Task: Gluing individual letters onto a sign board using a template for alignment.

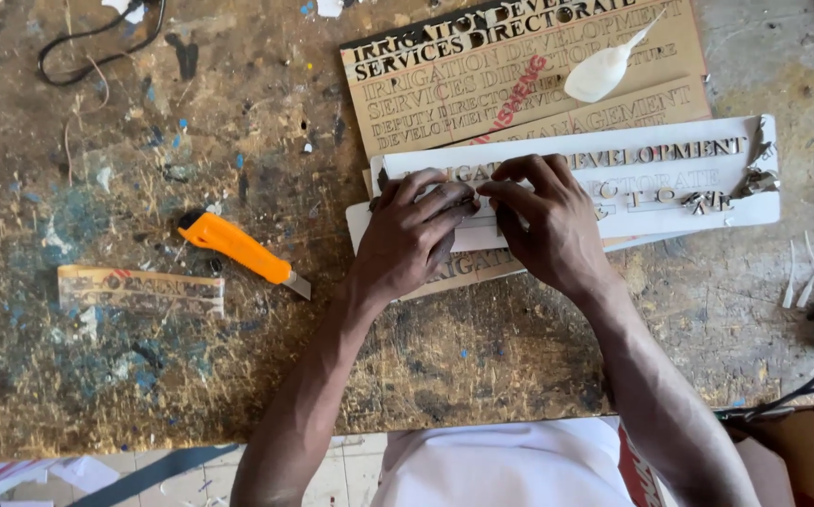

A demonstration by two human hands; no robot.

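Observation:
My left hand (pixel 416 230) and my right hand (pixel 543 221) rest side by side on a long white sign board (pixel 651 202) carrying raised cut-out letters. The fingertips of both hands meet and press on a small letter piece (pixel 475 200) near the board's left part; the piece is mostly hidden under my fingers. Several loose letters (pixel 707 200) lie toward the board's right end. Brown lettered boards (pixel 482 84) lie stacked beneath and behind the white one.
An orange utility knife (pixel 238 246) lies left of my hands on the paint-stained worktable (pixel 191 376). A clear ruler (pixel 139 289) sits further left. A white glue bottle (pixel 604 70) rests on the brown boards. Black cables (pixel 97 42) lie at the top left and bottom right.

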